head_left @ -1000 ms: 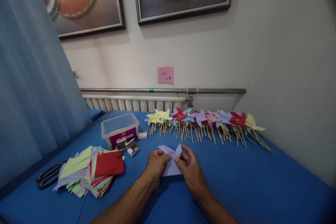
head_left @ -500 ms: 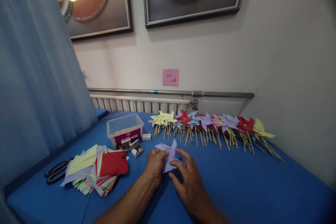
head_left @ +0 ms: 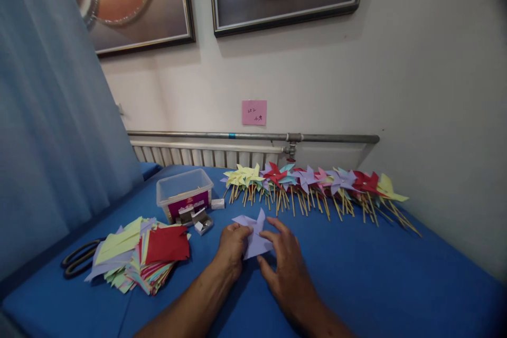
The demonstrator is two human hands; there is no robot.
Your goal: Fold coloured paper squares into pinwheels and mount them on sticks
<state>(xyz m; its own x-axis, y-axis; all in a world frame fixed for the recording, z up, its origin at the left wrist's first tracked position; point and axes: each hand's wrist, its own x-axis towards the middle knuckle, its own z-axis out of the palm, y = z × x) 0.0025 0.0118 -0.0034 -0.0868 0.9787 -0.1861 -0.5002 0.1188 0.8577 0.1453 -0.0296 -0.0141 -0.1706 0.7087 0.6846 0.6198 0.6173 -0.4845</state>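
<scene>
A lavender paper pinwheel (head_left: pixel 257 245), partly folded, is held above the blue table in front of me. My left hand (head_left: pixel 232 251) pinches its left side between thumb and fingers, the thumb lying over the middle. At the paper's right edge is my right hand (head_left: pixel 288 259), its fingers spread and curved. One fingertip reaches the edge; whether it presses on the paper I cannot tell. The lower right corner of the paper lies flat, while a pointed blade stands up at the top.
Left lie a stack of coloured cut paper sheets (head_left: pixel 168 245) and black-handled scissors (head_left: pixel 81 259). Behind them stand a clear plastic tub (head_left: pixel 184 185) and a small open box (head_left: pixel 203 223). Several finished pinwheels on sticks (head_left: pixel 304 179) line the back by the wall.
The paper's lower right corner, folded in near my right fingers before, now lies flatter and further out. My right fingers have shifted slightly off the paper. The whole view has moved a little.
</scene>
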